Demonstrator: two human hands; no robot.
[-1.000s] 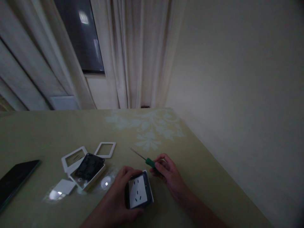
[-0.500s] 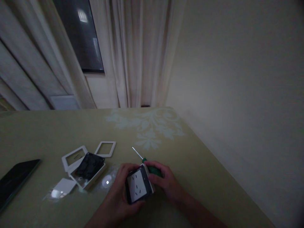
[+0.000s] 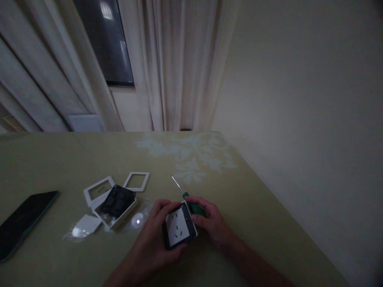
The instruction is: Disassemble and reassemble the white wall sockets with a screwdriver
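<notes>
A wall socket (image 3: 178, 228) with a white slotted face and dark surround sits in a white box, tilted towards me. My left hand (image 3: 158, 235) is closed around its left side, thumb along the near edge and fingers over the far edge. In my right hand (image 3: 209, 221) is a screwdriver (image 3: 194, 209), its green handle under the curled fingers and its metal shaft pointing away to the upper left. The right fingers are close against the box's right side; whether they press on it I cannot tell.
Left of my hands, a dark socket module (image 3: 119, 200) leans in an open white box (image 3: 124, 215). Around it lie white frames (image 3: 137, 181), a white square plate (image 3: 89, 224) and clear plastic wrap (image 3: 137, 220). A dark flat device (image 3: 25, 221) lies farther left. A wall (image 3: 299, 139) runs along the right.
The view has shifted slightly, so the things on the table appear a little higher and farther right. Both hands keep their holds; the socket's tilt has changed slightly.
</notes>
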